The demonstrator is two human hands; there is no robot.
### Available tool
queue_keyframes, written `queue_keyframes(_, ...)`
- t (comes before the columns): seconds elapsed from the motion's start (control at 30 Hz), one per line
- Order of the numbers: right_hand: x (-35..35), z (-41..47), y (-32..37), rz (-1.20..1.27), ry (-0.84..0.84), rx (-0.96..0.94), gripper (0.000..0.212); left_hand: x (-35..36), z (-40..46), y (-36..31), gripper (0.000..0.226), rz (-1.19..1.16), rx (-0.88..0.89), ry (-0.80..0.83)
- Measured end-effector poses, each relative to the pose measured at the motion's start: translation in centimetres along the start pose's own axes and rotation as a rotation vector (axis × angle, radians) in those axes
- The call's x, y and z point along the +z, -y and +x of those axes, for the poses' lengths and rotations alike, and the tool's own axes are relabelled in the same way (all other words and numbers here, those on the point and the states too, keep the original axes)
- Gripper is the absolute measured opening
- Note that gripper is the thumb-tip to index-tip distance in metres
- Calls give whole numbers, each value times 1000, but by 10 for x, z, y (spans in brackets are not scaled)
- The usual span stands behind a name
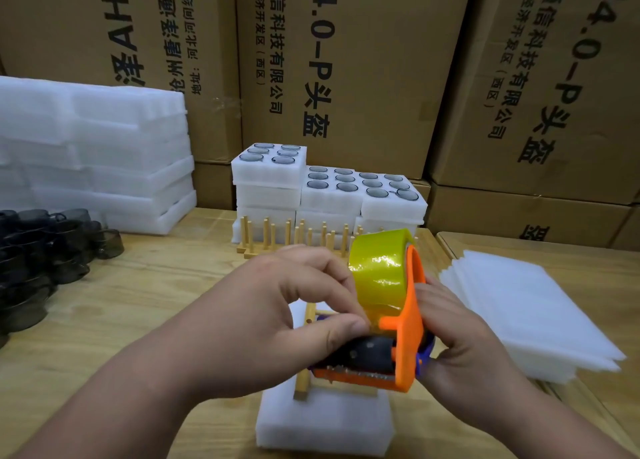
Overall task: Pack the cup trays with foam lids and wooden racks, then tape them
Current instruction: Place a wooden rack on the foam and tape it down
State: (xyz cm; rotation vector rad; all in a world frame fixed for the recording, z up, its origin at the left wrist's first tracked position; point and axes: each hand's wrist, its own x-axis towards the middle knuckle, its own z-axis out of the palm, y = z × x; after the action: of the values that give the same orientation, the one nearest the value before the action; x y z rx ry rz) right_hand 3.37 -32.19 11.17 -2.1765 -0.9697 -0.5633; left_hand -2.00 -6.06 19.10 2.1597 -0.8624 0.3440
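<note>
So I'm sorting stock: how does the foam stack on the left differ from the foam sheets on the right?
The foam stack is made of thick slabs piled high against the cardboard boxes; the foam sheets are thin and form a low pile. The stack sits beside dark cups, while the sheets lie on the separate table at the right. Both are white foam, and neither is touched by the hands.

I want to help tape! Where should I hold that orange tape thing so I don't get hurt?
Hold the tape dispenser by its orange side frame, coming from the right, as the right hand does. Probably safest: the toothed blade runs along the bottom front edge, so keep fingers off there.
</note>
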Motion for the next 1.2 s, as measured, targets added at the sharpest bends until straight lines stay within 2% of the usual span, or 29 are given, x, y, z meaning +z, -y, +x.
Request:
queue_keyframes(0.17, 1, 1, -4, -56, 5, 46, 31, 6, 4, 0, 11, 167, 6, -124)
queue_keyframes(0.23, 3, 1, -9, -59, 17, 83, 27, 9, 5, 0, 15, 296, 56, -173)
queue_keyframes(0.3, 3, 4, -13, -52, 32, 102, 33, 12, 6, 1, 23, 407, 120, -228)
queue_keyframes(0.43, 2, 13, -18, -16, 35, 82, 31, 19, 7, 6, 25, 505, 208, -322)
queue_keyframes(0.53, 2, 20, -22, 11, 33, 75, 24, 22, 9, 7, 24, 556, 255, -370)
queue_keyframes(0.73, 2, 28, -36, 61, 83, 99, 27, 20, 7, 9, 22, 618, 275, -395)
queue_keyframes(0.9, -4, 28, -46, 68, 107, 138, 40, 9, 2, 10, 14, 607, 296, -482)
queue_keyframes(0.97, -10, 28, -48, 64, 126, 146, 39, 3, 0, 10, 13, 591, 292, -519)
queue_keyframes(1.03, -17, 29, -47, 58, 140, 163, 31, 0, -2, 13, 12, 547, 260, -553)
queue_keyframes(1.1, -25, 32, -44, 8, 186, 161, 24, -3, -5, 18, 9, 416, 147, -593)
queue_keyframes(1.2, -41, 44, -35, -152, 355, 147, 24, -6, -6, 36, 10, 33, -222, -671)
